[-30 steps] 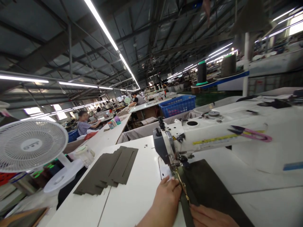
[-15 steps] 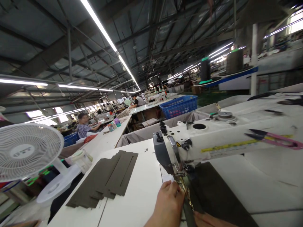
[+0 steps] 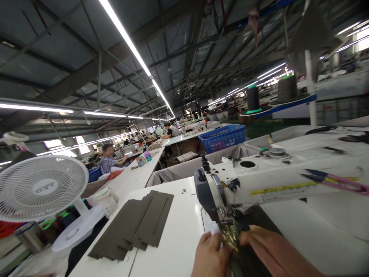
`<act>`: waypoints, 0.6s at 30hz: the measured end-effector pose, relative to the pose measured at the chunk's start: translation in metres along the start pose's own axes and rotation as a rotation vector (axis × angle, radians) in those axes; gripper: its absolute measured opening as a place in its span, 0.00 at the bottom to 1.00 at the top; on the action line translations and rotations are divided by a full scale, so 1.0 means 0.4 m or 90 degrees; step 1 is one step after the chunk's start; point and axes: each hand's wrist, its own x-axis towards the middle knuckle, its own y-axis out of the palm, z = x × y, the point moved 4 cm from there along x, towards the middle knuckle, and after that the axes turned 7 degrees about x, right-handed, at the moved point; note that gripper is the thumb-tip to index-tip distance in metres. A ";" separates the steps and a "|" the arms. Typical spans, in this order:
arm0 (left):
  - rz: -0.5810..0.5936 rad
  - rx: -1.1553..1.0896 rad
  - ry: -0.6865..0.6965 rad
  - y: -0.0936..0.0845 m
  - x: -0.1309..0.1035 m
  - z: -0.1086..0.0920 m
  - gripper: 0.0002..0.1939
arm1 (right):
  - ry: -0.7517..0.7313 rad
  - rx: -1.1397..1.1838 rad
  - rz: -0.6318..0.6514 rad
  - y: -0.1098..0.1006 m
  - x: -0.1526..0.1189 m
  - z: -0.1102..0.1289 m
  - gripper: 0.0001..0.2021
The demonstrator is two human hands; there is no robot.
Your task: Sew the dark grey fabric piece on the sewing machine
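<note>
While my left hand (image 3: 211, 256) lies flat at seven o'clock of the needle, my right hand (image 3: 273, 252) presses spread fingers on the dark fabric strip (image 3: 248, 265) under the sewing machine (image 3: 259, 181). Mid-seam, I judge; next comes steady feeding.

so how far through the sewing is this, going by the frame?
Done: can't tell; no finished pieces are clearly visible. In hand: the left hand and right hand press a dark fabric piece at the sewing machine needle, where a brass zipper seems to run. Left: a stack of dark strips lies untouched on the table.
</note>
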 end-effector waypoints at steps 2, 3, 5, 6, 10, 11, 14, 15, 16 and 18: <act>-0.021 0.030 0.008 0.003 -0.015 -0.008 0.06 | -0.040 -0.070 -0.014 0.023 0.002 -0.013 0.15; -0.023 0.041 0.012 0.005 -0.020 -0.011 0.07 | -0.070 -0.099 -0.002 0.040 -0.001 -0.019 0.14; -0.026 0.049 0.013 0.008 -0.023 -0.015 0.10 | -0.110 -0.135 0.025 0.071 -0.013 -0.030 0.12; -0.032 0.048 0.012 0.008 -0.022 -0.017 0.12 | -0.113 -0.147 0.026 0.082 -0.020 -0.036 0.11; -0.075 0.035 0.008 0.004 -0.012 -0.022 0.18 | -0.062 -0.161 0.004 0.096 -0.044 -0.057 0.11; -0.084 0.032 0.008 0.004 -0.011 -0.022 0.18 | -0.052 -0.159 -0.002 0.096 -0.049 -0.061 0.11; -0.087 0.026 0.004 0.007 -0.012 -0.019 0.18 | -0.039 -0.143 0.003 0.101 -0.056 -0.072 0.10; -0.078 0.023 0.006 0.009 -0.013 -0.018 0.18 | -0.033 -0.136 0.013 0.104 -0.058 -0.076 0.10; -0.069 0.019 0.007 0.011 -0.014 -0.017 0.17 | -0.024 -0.130 0.023 0.108 -0.059 -0.082 0.10; -0.053 0.008 0.006 0.015 -0.015 -0.014 0.16 | 0.004 -0.118 0.045 0.116 -0.061 -0.094 0.10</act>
